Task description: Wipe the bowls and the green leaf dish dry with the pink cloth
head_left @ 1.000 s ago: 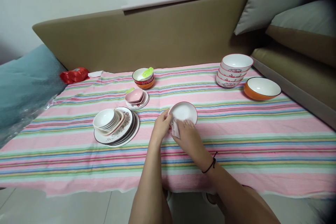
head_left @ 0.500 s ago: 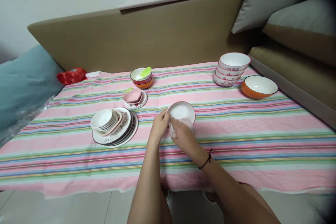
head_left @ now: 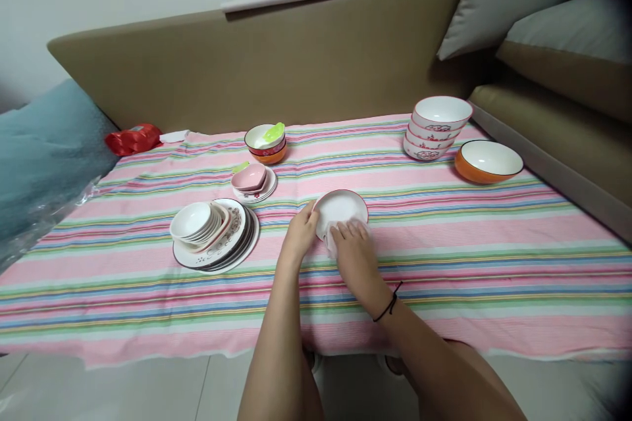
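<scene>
At the upper left of the frame a red packet [head_left: 133, 140] lies on the striped tablecloth [head_left: 123, 302]. Left of centre, white bowls [head_left: 191, 220] sit nested on stacked plates [head_left: 237, 256]; above and right of them, a pink bowl [head_left: 249, 177] rests on saucers [head_left: 270, 189], with two nested bowls [head_left: 269, 156] farther up. Near mid-frame, the left hand [head_left: 299, 234] is clamped on the left edge of a white, red-rimmed dish [head_left: 340, 205]. The right hand [head_left: 357, 259] lies over a pale cloth [head_left: 332, 247] against the dish's lower part; whether its fingers pinch the cloth, I cannot tell. Toward the upper right stand a bowl stack [head_left: 435, 135] and, just beside it, an orange bowl [head_left: 478, 172].
</scene>
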`<state>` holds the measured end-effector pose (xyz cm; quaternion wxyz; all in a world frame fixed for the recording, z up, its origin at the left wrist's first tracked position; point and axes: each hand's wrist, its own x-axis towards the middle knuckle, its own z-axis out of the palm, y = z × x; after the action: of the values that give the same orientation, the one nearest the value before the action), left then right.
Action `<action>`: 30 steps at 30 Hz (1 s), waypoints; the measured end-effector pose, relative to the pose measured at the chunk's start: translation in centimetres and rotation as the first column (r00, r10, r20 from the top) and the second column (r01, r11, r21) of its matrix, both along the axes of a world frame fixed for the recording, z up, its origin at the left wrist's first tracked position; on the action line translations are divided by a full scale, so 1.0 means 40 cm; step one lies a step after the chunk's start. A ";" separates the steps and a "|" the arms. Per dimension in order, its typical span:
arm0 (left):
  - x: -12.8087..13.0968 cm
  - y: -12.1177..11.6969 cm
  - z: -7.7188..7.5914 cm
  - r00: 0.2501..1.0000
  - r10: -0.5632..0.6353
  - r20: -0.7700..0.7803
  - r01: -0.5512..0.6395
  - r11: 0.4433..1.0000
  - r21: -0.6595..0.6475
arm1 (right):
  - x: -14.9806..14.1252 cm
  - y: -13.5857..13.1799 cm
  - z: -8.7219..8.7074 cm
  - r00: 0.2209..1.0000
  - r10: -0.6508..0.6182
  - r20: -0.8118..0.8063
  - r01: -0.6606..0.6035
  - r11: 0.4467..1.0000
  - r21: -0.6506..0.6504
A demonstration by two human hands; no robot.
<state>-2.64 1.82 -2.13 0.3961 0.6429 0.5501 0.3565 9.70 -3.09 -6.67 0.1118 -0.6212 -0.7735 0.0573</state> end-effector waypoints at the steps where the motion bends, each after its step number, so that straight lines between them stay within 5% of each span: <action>1: 0.000 0.000 0.001 1.000 0.009 -0.007 -0.009 1.000 -0.007 | 0.004 0.002 -0.002 1.000 -0.014 0.025 0.014 1.000 0.011; 8: 0.004 -0.014 -0.012 0.999 0.022 0.040 -0.016 0.989 -0.144 | 0.016 0.022 0.054 0.996 0.077 -0.053 -0.080 0.996 -0.050; 12: 0.013 -0.011 -0.012 0.998 0.034 0.059 -0.030 0.997 -0.066 | 0.013 0.016 0.065 0.972 0.070 -0.225 -0.086 0.994 -0.064; 20: -0.016 -0.002 -0.011 0.996 0.047 -0.080 -0.053 0.996 -0.075 | 0.022 0.008 0.020 0.997 0.073 0.035 -0.071 0.996 -0.049; 25: -0.002 -0.012 -0.013 0.991 0.093 -0.092 -0.111 0.970 -0.218 | 0.020 0.021 0.064 0.989 0.086 -0.124 -0.098 0.990 -0.097; 30: 0.007 -0.006 -0.011 0.996 0.018 -0.083 -0.018 1.000 0.004 | 0.031 0.011 0.044 0.975 0.119 -0.190 -0.133 0.989 -0.064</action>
<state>-2.36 1.58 -2.57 0.3686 0.6527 0.5713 0.3342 10.95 -2.67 -4.92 0.1558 -0.5665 -0.7949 0.1514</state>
